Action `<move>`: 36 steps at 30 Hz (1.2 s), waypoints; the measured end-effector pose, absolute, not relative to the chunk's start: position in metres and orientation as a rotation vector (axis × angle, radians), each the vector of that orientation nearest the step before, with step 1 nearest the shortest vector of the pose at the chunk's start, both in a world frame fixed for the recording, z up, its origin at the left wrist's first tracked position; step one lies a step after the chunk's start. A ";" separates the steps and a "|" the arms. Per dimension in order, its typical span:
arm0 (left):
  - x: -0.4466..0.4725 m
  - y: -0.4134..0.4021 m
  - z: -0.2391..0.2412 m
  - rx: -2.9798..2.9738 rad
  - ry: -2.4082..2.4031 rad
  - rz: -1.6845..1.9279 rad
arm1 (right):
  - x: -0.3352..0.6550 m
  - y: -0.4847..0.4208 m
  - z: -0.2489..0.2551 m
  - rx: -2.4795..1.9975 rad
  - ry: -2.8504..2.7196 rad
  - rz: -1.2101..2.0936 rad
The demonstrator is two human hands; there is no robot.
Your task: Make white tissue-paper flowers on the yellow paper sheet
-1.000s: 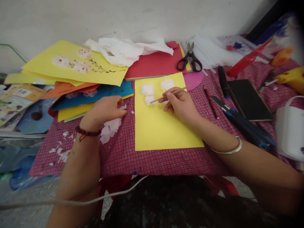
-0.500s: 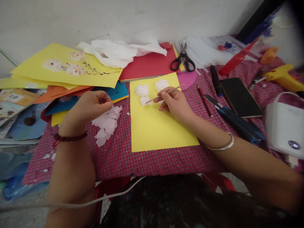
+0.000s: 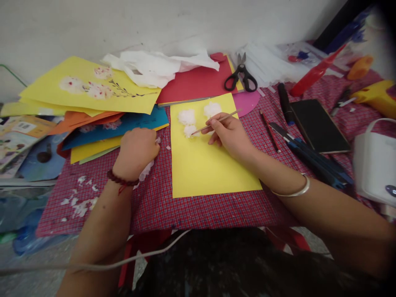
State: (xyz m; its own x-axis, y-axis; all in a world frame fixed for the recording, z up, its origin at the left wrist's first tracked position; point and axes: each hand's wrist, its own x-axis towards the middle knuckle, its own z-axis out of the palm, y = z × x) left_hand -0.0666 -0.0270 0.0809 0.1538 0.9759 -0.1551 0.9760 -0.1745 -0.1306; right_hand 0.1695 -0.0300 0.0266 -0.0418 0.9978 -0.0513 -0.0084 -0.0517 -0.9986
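My right hand [image 3: 230,134] pinches a thin wooden stick [image 3: 225,117] over a yellow sheet of paper [image 3: 213,169]. The stick's lower end touches or nearly touches a white tissue tuft [image 3: 189,131]. Two more fluffy tufts, one at upper left [image 3: 186,116] and one at upper right [image 3: 212,109], sit on the sheet; my fingers partly cover the area below the latter. Left of the sheet, my left hand [image 3: 139,150] is curled, knuckles up, over a pile of torn tissue pieces [image 3: 146,170]. It hides most of the pile, and its fingertips are out of sight.
A yellow sheet with flowers [image 3: 93,86] rests on coloured papers at left. White tissue [image 3: 148,68] and black scissors [image 3: 240,76] lie behind. At right are a pencil [image 3: 270,131], a blue-handled cutter [image 3: 312,159], a black notebook [image 3: 320,126] and a red bottle [image 3: 315,74]. Paper scraps [image 3: 82,206] lie left.
My left hand has moved right and down, from above the tissue pile onto it, uncovering scraps at the left. My right hand and the stick stay nearly in place; the view has shifted slightly.
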 end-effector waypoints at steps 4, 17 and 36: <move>-0.082 -0.018 0.087 2.252 2.007 -0.111 | 0.170 -0.029 0.025 -1.201 -1.212 1.286; -0.069 -0.031 0.105 1.929 1.291 0.166 | 0.170 -0.025 0.027 -1.220 -1.152 1.327; -0.019 0.008 0.063 2.009 1.464 0.339 | 0.171 -0.031 0.031 -1.205 -1.169 1.192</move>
